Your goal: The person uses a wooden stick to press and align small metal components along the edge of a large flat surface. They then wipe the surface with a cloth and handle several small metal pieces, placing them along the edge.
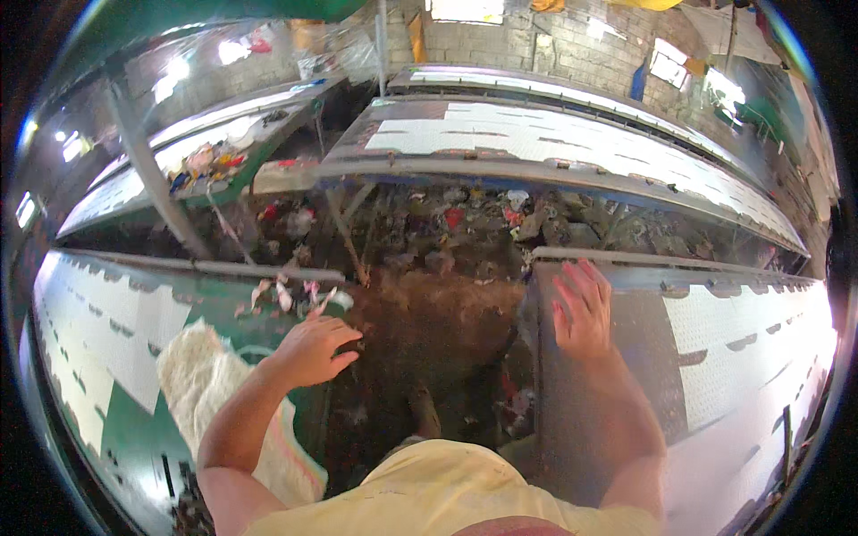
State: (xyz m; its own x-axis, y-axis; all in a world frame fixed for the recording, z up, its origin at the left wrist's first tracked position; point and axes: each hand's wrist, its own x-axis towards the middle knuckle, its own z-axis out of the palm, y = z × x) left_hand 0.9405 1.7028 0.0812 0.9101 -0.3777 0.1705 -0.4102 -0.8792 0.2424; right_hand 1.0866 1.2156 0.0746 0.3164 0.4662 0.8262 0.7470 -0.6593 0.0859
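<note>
My left hand (315,349) is at the inner edge of the green-topped table on the left, palm down, its fingers loosely apart and nothing visible in them. Just beyond it lie several small crumpled pink and white scraps (284,295). Under my left forearm a cream fleecy cloth (198,362) is spread over the table corner. On the other side, my right hand (584,308) is over the grey end of the right-hand table (572,393). Its fingers stretch away from me and it holds nothing; whether the palm touches the surface is hard to tell.
Between the two tables runs a dark dirt aisle (429,330). Ahead stands a long table (420,167) with white sheets laid in rows, and rubbish (451,217) litters the ground beneath it. A metal post (147,161) rises at the left, near a table with a heap of coloured scraps (210,161).
</note>
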